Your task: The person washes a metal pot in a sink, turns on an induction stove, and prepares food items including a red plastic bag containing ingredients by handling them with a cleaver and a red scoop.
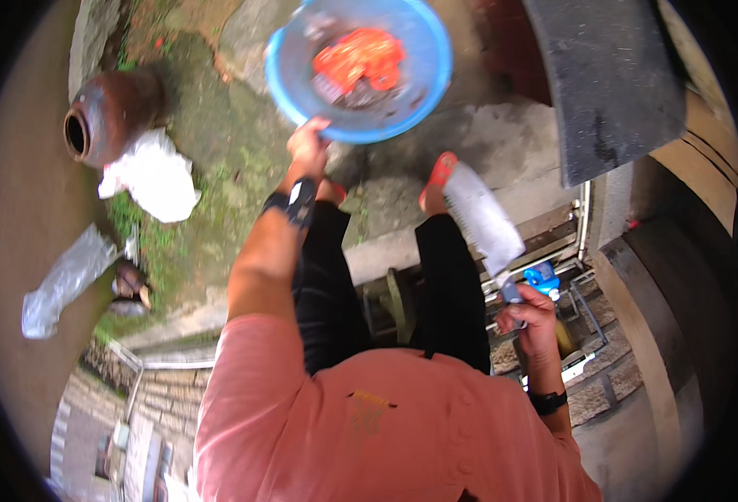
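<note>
My left hand (pixel 309 147) grips the near rim of a light-blue plastic basin (pixel 434 75). Inside the basin lies a shiny orange plastic bag (pixel 362 58), with clear plastic and dark bits around it, blurred. My right hand (pixel 535 317), low on the right, is closed around the grey handle of a broad-bladed kitchen knife (pixel 485 216), shaped like a cleaver. Its pale blade points up and away, and one edge looks toothed. From my view, the blade tip overlaps my red sandal (pixel 439 174).
A brown clay jar (pixel 121 113) lies on its side at left, beside a white plastic bag (pixel 155 179). Further down is a clear plastic bag (pixel 68 282). A dark slab (pixel 619 94) juts in at upper right. A blue bottle (pixel 541 276) stands behind my right hand. Mossy concrete (pixel 237 150) lies underfoot.
</note>
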The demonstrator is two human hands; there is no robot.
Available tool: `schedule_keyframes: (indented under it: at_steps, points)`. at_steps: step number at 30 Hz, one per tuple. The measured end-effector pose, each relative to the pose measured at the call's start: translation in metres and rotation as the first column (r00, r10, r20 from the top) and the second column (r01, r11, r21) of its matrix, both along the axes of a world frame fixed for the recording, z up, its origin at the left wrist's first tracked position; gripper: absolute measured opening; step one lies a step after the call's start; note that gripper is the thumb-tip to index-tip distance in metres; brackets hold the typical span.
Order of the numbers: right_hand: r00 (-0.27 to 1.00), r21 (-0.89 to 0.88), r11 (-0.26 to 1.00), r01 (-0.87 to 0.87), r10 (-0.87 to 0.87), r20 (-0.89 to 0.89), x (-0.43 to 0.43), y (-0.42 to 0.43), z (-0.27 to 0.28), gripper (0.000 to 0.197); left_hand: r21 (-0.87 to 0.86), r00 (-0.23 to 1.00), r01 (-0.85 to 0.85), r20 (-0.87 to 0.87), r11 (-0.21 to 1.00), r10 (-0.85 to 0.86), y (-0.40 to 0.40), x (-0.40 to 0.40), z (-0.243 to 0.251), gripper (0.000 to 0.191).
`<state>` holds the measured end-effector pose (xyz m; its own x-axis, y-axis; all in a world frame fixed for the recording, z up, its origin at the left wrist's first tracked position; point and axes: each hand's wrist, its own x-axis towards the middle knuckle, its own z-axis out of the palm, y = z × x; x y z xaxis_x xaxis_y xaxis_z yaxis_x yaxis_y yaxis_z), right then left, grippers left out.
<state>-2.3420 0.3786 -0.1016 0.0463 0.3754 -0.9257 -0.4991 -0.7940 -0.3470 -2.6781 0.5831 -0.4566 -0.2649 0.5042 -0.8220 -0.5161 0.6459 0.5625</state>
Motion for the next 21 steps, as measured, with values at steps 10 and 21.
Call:
schedule_keyframes:
  at_steps: [10, 21]
  points:
    - [0.996, 0.008, 0.996, 0.087, -0.087, 0.012, 0.051, -0.047, -0.016, 0.028, -0.137, 0.974, 0.224, -0.011, 0.965, -0.227, -0.019, 0.118, -0.032, 0.018]
    - [0.997, 0.276, 0.958, -0.075, 0.081, -0.013, 0.079, -0.036, 0.014, 0.032, -0.411, 0.048, 0.749, -0.748, 0.519, -0.662, -0.014, 0.128, 0.139, 0.042]
